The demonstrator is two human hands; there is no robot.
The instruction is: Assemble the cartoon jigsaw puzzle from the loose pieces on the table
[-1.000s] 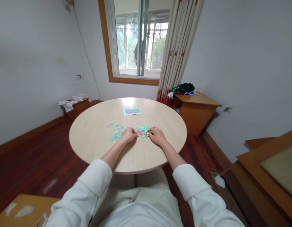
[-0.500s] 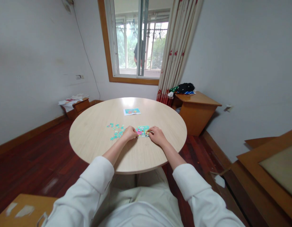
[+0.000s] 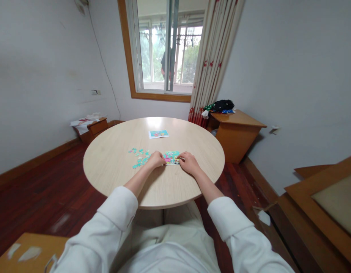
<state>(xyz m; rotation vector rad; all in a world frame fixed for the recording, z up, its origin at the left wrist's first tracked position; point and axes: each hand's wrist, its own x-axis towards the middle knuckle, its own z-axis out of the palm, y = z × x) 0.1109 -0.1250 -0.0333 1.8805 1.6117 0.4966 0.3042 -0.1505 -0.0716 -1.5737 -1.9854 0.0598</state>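
A partly joined jigsaw puzzle (image 3: 172, 158), teal with pink and yellow figures, lies flat on the round table (image 3: 112, 174). At its left edge is my left hand (image 3: 156, 159), fingers pinched together; whatever is between the fingertips is too small to make out. My right hand (image 3: 188, 162) rests at the puzzle's right edge, its fingers bent and pressed on the puzzle's border. Loose teal puzzle pieces (image 3: 140, 163) are scattered to the left of my left hand, some partly hidden behind it. Beyond the puzzle lies a picture sheet (image 3: 158, 134) in similar colours.
A wooden cabinet (image 3: 235, 132) with a pile of clothes (image 3: 223, 106) stands behind the table to the right. A low wooden stand (image 3: 98, 127) holds cloth at the back left. Wooden furniture (image 3: 323, 204) is close on my right.
Both hands stay at the two sides of the puzzle, with hardly any shift. My left forearm has moved very slightly. The loose pieces and the picture sheet have not moved.
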